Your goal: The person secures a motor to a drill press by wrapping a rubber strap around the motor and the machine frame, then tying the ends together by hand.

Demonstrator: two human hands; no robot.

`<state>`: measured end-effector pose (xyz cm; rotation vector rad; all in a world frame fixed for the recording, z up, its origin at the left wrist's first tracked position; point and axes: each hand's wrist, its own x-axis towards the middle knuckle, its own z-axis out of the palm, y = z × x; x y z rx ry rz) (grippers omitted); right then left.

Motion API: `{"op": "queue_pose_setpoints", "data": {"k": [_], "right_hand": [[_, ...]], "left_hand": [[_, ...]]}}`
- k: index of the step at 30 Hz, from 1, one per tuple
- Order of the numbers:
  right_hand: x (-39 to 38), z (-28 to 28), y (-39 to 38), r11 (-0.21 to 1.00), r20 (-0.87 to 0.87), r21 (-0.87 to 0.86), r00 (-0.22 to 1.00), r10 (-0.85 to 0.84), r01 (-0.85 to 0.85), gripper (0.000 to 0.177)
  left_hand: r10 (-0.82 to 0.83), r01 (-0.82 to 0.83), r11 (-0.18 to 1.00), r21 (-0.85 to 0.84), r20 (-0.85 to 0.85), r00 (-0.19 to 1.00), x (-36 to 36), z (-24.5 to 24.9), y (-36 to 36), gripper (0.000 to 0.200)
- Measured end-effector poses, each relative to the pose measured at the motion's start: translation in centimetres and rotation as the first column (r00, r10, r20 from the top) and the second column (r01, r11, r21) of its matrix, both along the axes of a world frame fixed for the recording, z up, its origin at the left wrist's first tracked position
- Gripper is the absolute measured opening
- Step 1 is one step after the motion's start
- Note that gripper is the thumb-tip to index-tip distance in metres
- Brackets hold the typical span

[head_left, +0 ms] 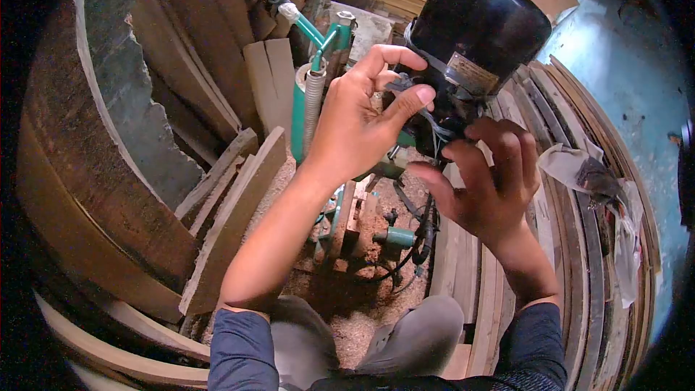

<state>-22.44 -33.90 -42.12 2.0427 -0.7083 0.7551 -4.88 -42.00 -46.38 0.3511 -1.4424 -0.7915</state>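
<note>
A black motor housing [485, 18] with a metal label [472, 74] stands at the upper middle, loose wires [440, 130] hanging below it. My left hand [358, 116] is at the left of these wires, thumb and index finger apart, with a grey piece [399, 85] behind them; its other fingers are partly hidden. To the right of the wires is my right hand [492, 174], its fingers bent and spread, nothing visible held in it. A green machine frame [299, 112] with a metal spring [313, 101] stands left of my left hand.
Wooden boards [232, 224] lean at the left, and long planks [572, 246] are stacked along the right. A plastic bag [628, 239] lies on those planks. Below my hands are a green cylinder [400, 237], black cables [427, 235] and sawdust [347, 297] on the floor.
</note>
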Motion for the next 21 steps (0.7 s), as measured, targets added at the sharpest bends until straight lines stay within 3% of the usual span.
{"op": "queue_pose_setpoints", "data": {"k": [2,9,11,12,14,18,20,21], "right_hand": [[0.1,-0.3,-0.3,0.996,0.003,-0.046,0.997,-0.071,0.071,0.025],[0.2,-0.2,-0.4,0.982,0.026,-0.174,0.997,-0.072,0.075,0.025],[-0.4,-0.4,-0.9,0.938,-0.095,-0.343,0.992,-0.080,0.043,0.016],[-0.3,-0.3,-0.5,0.939,-0.095,-0.342,0.992,-0.079,0.043,0.016],[0.1,0.5,0.9,0.938,-0.191,-0.246,0.936,-0.294,0.245,0.013],[0.0,3.1,0.6,0.960,-0.385,-0.075,0.880,-0.278,0.270,0.011],[-0.5,4.1,0.1,0.996,-0.466,0.004,0.881,-0.081,0.094,0.010],[-0.5,4.2,-0.1,0.996,-0.467,0.007,0.881,-0.079,0.094,0.010]], "left_hand": [[0.049,-0.049,0.997,-0.068,-0.006,0.999,-0.2,0.0,-0.2,0.028],[-0.014,0.014,1.000,0.009,-0.005,1.000,0.5,0.0,0.0,0.030],[0.029,-0.029,0.999,-0.015,0.015,0.999,0.5,-0.2,-0.2,0.031],[0.030,-0.029,0.999,-0.014,0.015,0.999,0.3,-0.4,-0.2,0.031],[0.021,-0.023,1.000,-0.017,-0.098,0.995,-0.1,-0.6,-0.3,0.030],[0.075,-0.076,0.997,-0.007,-0.119,0.990,-0.2,-0.4,0.4,0.031],[0.158,-0.155,0.987,0.041,-0.069,0.985,0.0,-0.1,1.0,0.034],[0.158,-0.155,0.987,0.044,-0.069,0.985,0.0,0.1,1.1,0.034]]}}
